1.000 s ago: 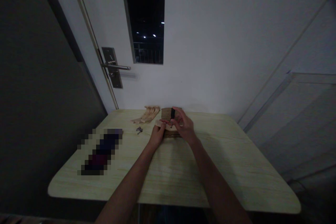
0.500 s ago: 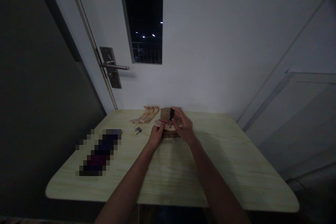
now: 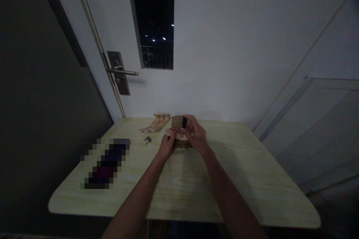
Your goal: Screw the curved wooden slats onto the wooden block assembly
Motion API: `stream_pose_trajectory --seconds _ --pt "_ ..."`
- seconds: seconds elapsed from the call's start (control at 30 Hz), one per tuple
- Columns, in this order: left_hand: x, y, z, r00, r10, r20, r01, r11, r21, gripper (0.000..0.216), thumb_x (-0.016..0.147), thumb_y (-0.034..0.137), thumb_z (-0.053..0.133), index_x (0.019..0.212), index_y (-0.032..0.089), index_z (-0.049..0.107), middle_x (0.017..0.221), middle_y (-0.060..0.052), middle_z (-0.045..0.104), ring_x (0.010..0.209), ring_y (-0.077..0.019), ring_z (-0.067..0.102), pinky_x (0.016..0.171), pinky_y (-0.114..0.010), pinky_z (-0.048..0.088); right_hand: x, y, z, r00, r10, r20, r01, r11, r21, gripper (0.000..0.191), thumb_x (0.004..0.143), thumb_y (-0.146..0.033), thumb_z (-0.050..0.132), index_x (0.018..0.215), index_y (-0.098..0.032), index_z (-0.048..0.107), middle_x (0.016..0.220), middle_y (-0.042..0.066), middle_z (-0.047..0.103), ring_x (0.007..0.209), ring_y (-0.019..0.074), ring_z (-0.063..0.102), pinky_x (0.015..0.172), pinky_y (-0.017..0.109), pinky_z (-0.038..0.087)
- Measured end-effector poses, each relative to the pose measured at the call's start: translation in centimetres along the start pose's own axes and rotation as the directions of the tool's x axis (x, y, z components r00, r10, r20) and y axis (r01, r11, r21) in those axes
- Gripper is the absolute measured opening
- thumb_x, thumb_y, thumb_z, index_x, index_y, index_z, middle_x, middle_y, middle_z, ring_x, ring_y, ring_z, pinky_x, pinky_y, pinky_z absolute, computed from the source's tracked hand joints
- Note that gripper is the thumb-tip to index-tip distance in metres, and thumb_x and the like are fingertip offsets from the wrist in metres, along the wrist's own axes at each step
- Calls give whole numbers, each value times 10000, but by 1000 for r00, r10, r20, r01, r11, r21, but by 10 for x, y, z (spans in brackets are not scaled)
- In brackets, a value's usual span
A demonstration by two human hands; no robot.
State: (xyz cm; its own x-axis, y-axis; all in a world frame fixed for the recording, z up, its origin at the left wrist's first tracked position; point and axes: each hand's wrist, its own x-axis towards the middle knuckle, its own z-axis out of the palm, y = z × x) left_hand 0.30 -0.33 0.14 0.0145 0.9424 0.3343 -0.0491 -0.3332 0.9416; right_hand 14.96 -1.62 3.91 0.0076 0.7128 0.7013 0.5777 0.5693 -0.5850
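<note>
Blk-handled tool [image 3: 184, 121], looks like a screwdriver: held approx. vert., slight tilt, handle up, thin metal shank pointing down at the pale strip [image 3: 180, 137]; tip too small to tell if touching. Strip: lt. tan, flat, narrow, lying crosswise L-R over the brown block [image 3: 177, 121], L end sticking out past block's L edge, rest partly hidden. Block: approx. rect., darker than strip, shows behind it & as dk. layered edge in front; sits toward far edge of worktop [image 3: 269, 183], approx. mid-width.

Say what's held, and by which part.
The right grip holds a tool by its black handle; the left grip, a pale strip near its left end.
</note>
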Motion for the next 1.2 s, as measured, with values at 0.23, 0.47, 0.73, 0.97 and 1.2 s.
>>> stream_pose_trajectory --seconds 0.23,0.47,0.73,0.97,1.2 --pt "0 2 0 1000 -10 9 10 1000 -6 335 820 509 575 824 179 632 855 -46 665 870 -203 596 870 -329 452 0 -5 -4 998 -15 65 11 999 51 439 909 -378 553 1343 -322 509 1156 20 684 937 189 683 853 330 544" --pt "0 2 -1 1000 -4 22 4 1000 -6 319 833 495 563 832 184 633 876 -47 682 894 -202 611 895 -325 457 1 -1 -1 999 25 32 -25 999 19 445 855 -370 645 1288 -296 568 920 1 702 743 166 646 749 300 546" --pt "0 0 -1 999 -24 23 23 999 23 354 818 526 555 843 180 625 880 -49 671 892 -203 600 883 -322 447 1 -1 -2 998 -40 48 36 997 74 410 926 -391 532 1324 -301 559 1176 24 696 954 192 687 880 334 532" --pt "0 1 -1 1000 -14 26 14 1000 8 349 820 520 560 832 177 626 891 -59 678 918 -207 606 895 -325 448 1 4 -1 997 -24 69 16 993 114 433 913 -367 574 1341 -311 541 1106 13 707 799 168 671 773 308 545" --pt "1 -3 0 1000 -27 2 27 999 -19 346 808 525 576 828 181 612 861 -51 680 877 -201 608 877 -327 458 2 4 1 996 -77 35 76 996 39 475 868 -428 642 1324 -315 570 1210 24 680 935 193 656 790 309 545"
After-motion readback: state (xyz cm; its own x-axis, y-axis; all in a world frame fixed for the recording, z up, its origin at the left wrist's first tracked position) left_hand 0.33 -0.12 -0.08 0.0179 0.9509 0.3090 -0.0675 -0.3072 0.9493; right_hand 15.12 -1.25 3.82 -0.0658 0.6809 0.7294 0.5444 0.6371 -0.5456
